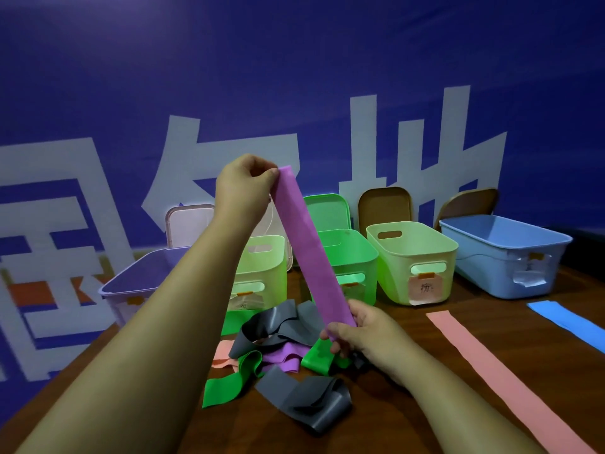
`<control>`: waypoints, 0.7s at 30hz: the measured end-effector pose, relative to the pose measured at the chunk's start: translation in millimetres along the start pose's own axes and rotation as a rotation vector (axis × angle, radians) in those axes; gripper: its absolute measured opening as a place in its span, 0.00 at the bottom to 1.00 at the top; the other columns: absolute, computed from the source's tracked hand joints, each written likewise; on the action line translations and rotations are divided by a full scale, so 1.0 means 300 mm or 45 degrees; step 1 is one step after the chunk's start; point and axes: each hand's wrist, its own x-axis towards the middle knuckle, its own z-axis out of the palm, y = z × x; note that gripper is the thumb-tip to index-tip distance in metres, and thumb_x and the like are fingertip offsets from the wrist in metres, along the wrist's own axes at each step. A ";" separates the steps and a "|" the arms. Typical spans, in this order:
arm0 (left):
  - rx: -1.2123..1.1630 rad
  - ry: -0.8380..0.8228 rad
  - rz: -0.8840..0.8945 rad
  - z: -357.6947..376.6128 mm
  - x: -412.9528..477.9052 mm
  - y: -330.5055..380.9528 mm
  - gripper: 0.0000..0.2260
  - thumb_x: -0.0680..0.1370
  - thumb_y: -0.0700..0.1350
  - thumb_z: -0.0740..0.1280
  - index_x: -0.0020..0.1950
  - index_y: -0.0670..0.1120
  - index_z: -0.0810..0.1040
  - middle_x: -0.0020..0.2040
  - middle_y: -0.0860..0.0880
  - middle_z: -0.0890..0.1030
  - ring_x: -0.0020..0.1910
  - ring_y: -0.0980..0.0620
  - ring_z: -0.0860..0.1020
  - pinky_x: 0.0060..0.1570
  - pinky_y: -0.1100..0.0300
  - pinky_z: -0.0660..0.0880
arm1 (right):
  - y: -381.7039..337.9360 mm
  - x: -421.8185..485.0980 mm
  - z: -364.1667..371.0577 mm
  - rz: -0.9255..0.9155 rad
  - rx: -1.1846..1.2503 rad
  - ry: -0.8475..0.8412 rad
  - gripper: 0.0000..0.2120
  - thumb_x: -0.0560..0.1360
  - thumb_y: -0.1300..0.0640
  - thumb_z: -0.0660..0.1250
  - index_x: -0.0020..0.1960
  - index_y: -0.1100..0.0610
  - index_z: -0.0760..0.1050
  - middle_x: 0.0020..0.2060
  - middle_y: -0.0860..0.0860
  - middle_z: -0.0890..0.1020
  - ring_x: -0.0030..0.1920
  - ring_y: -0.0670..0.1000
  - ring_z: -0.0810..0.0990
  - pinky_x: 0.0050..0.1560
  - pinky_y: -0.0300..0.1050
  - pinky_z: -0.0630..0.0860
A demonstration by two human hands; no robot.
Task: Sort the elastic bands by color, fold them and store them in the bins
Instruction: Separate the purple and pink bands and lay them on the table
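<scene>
A purple elastic band is stretched taut in the air above the table. My left hand pinches its upper end, raised high. My right hand grips its lower end just over a tangled pile of bands: grey, green, purple and a bit of pink. Behind the pile stand a purple bin, a pale green bin, a green bin, another pale green bin and a blue bin.
A long pink band lies flat on the brown table at the right, and a blue band lies beyond it. Lids lean against the blue banner wall behind the bins. The table's left edge runs close to the pile.
</scene>
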 end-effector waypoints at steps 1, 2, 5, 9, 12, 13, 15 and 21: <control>0.002 -0.001 -0.005 -0.005 0.001 -0.001 0.02 0.81 0.46 0.72 0.51 0.51 0.84 0.45 0.50 0.87 0.44 0.49 0.86 0.50 0.45 0.86 | -0.003 -0.001 0.000 -0.002 -0.007 0.007 0.13 0.82 0.62 0.72 0.66 0.56 0.78 0.49 0.56 0.89 0.42 0.51 0.85 0.43 0.45 0.80; 0.005 -0.001 -0.009 -0.010 0.002 -0.003 0.02 0.82 0.46 0.72 0.51 0.51 0.84 0.45 0.50 0.87 0.44 0.49 0.86 0.50 0.45 0.86 | -0.005 -0.002 -0.001 -0.005 -0.014 0.014 0.13 0.82 0.62 0.72 0.65 0.56 0.78 0.49 0.56 0.89 0.42 0.51 0.85 0.42 0.44 0.80; 0.012 0.009 -0.022 -0.030 -0.003 -0.012 0.02 0.82 0.45 0.72 0.51 0.51 0.84 0.45 0.50 0.87 0.45 0.49 0.86 0.51 0.46 0.85 | -0.005 0.000 -0.003 -0.009 0.013 0.022 0.12 0.81 0.63 0.72 0.64 0.58 0.79 0.49 0.57 0.89 0.41 0.52 0.85 0.41 0.43 0.80; -0.005 0.050 -0.089 -0.075 -0.023 -0.039 0.03 0.83 0.45 0.71 0.54 0.48 0.83 0.48 0.48 0.86 0.46 0.49 0.86 0.49 0.51 0.86 | 0.012 0.020 -0.010 0.030 0.179 0.110 0.12 0.80 0.62 0.73 0.62 0.62 0.80 0.48 0.60 0.89 0.38 0.52 0.83 0.41 0.48 0.79; -0.076 0.117 -0.232 -0.132 -0.059 -0.089 0.05 0.81 0.42 0.71 0.56 0.49 0.81 0.53 0.45 0.85 0.48 0.47 0.86 0.47 0.51 0.86 | 0.015 0.040 -0.028 0.100 0.371 0.261 0.11 0.81 0.58 0.73 0.62 0.61 0.82 0.43 0.58 0.88 0.35 0.49 0.81 0.38 0.44 0.79; -0.097 0.133 -0.283 -0.150 -0.081 -0.107 0.08 0.80 0.40 0.71 0.57 0.49 0.80 0.54 0.45 0.84 0.49 0.46 0.86 0.46 0.51 0.86 | 0.017 0.047 -0.034 0.118 0.442 0.312 0.11 0.81 0.57 0.73 0.61 0.61 0.82 0.41 0.56 0.87 0.33 0.48 0.79 0.36 0.42 0.79; -0.116 0.127 -0.361 -0.182 -0.144 -0.130 0.10 0.80 0.37 0.68 0.59 0.49 0.79 0.54 0.44 0.83 0.48 0.45 0.86 0.42 0.55 0.85 | 0.027 0.061 -0.048 0.138 0.542 0.393 0.11 0.81 0.57 0.74 0.62 0.59 0.83 0.39 0.55 0.85 0.31 0.46 0.77 0.32 0.39 0.78; 0.000 -0.073 -0.629 -0.294 -0.420 -0.158 0.09 0.85 0.39 0.63 0.61 0.47 0.81 0.50 0.45 0.82 0.44 0.49 0.83 0.31 0.64 0.80 | 0.045 0.071 -0.046 0.112 0.502 0.555 0.05 0.83 0.58 0.71 0.57 0.57 0.82 0.31 0.48 0.76 0.29 0.45 0.70 0.31 0.40 0.73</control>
